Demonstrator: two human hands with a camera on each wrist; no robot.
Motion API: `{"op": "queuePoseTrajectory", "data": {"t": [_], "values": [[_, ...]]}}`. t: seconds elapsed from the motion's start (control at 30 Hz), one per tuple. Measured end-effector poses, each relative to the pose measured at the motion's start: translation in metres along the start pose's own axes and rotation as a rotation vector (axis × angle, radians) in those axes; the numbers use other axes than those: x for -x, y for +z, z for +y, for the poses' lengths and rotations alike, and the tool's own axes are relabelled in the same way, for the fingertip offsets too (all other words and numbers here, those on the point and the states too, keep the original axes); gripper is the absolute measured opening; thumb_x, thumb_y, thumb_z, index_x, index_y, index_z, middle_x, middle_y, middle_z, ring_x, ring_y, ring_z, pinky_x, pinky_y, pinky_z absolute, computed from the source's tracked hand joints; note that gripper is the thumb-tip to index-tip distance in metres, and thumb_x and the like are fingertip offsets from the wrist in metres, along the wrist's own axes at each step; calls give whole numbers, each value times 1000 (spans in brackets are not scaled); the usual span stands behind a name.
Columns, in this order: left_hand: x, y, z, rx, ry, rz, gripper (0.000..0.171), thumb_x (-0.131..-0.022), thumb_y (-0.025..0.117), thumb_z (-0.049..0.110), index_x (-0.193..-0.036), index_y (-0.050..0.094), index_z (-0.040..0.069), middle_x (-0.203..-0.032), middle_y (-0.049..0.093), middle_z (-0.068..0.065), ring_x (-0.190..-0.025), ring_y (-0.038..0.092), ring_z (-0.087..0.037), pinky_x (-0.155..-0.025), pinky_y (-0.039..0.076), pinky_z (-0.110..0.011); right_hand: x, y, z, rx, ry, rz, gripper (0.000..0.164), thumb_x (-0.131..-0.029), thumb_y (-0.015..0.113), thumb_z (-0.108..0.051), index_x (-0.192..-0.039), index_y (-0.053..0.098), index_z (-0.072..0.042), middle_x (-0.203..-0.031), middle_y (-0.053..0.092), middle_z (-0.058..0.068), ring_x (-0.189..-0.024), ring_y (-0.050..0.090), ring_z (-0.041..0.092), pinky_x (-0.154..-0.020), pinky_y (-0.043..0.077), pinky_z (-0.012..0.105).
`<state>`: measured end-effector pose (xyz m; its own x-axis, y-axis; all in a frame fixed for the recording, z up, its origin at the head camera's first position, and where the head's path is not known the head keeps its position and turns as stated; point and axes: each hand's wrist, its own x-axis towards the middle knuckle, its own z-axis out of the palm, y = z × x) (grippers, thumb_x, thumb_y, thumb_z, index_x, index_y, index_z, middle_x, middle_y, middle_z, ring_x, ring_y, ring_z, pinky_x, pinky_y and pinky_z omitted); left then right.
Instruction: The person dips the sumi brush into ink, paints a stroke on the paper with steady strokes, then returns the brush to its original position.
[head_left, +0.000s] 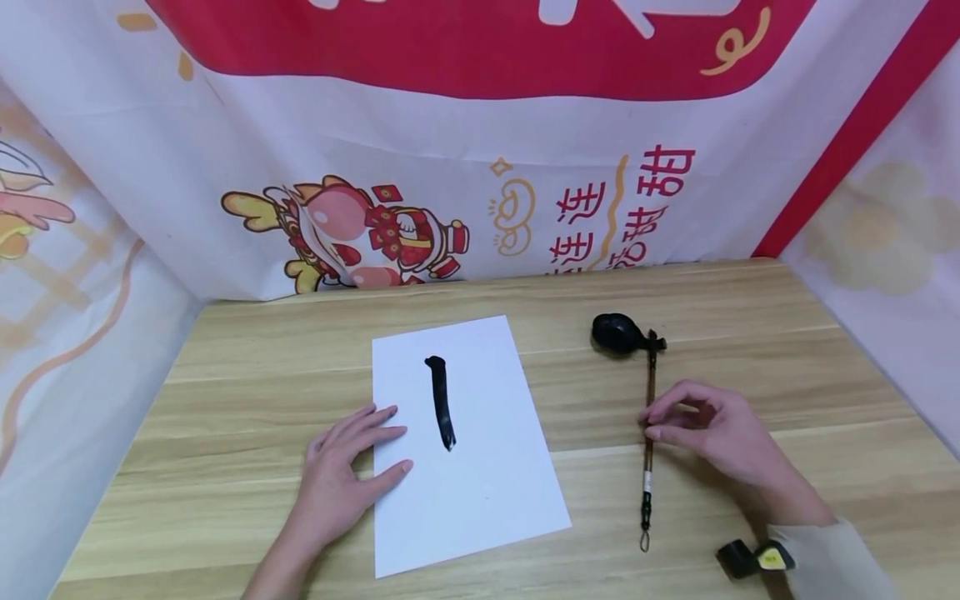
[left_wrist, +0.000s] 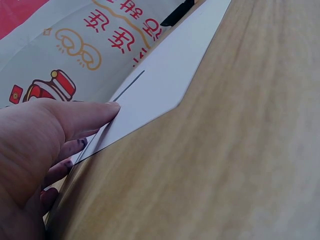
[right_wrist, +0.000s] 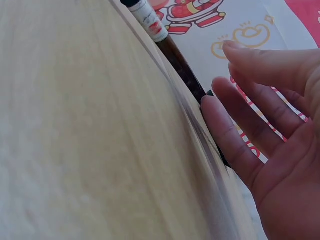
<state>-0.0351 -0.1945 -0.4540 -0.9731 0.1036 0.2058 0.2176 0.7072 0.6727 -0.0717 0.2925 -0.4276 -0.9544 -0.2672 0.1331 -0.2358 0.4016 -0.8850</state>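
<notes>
A white sheet of paper [head_left: 480, 500] bears one thick black ink stroke [head_left: 441, 400]. My left hand [head_left: 348, 475] rests at its left edge with fingers spread and fingertips on the paper. A brown writing brush [head_left: 649, 454] lies to the right of the sheet, its top end against the handle of a black ink dish [head_left: 617, 333]. Beside the brush is my right hand [head_left: 712, 429], thumb and fingers loosely bent. In the right wrist view the thumb stands apart from the fingers [right_wrist: 232, 125], and the brush shaft [right_wrist: 182, 65] passes beyond them, not gripped.
The wooden table [head_left: 247, 400] runs back to a printed cloth [head_left: 525, 150] hanging behind it. More cloth hangs at the left and right sides. A black device with a yellow label [head_left: 771, 557] sits at my right wrist.
</notes>
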Motion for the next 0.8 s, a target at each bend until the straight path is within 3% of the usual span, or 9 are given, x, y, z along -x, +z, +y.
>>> {"op": "queuePoseTrajectory", "data": {"t": [0.47,0.8], "values": [[-2,0,1,3,-6,-5,41,-86,92,31,-124,79,27,-154,65,0,-154,47,-34,-119,17,-71,0,-1,-1,-39,30,3,23,-89,86,-1,-108,73,-2,-106,80,14,-94,78,17,-83,64,28],[-4,1,0,29,0,7,41,-85,93,26,-125,79,24,-151,67,-1,-152,50,-35,-118,18,-69,1,-2,-3,-27,62,31,24,-91,84,-3,-111,72,-1,-104,80,6,-94,77,16,-80,64,30]]}}
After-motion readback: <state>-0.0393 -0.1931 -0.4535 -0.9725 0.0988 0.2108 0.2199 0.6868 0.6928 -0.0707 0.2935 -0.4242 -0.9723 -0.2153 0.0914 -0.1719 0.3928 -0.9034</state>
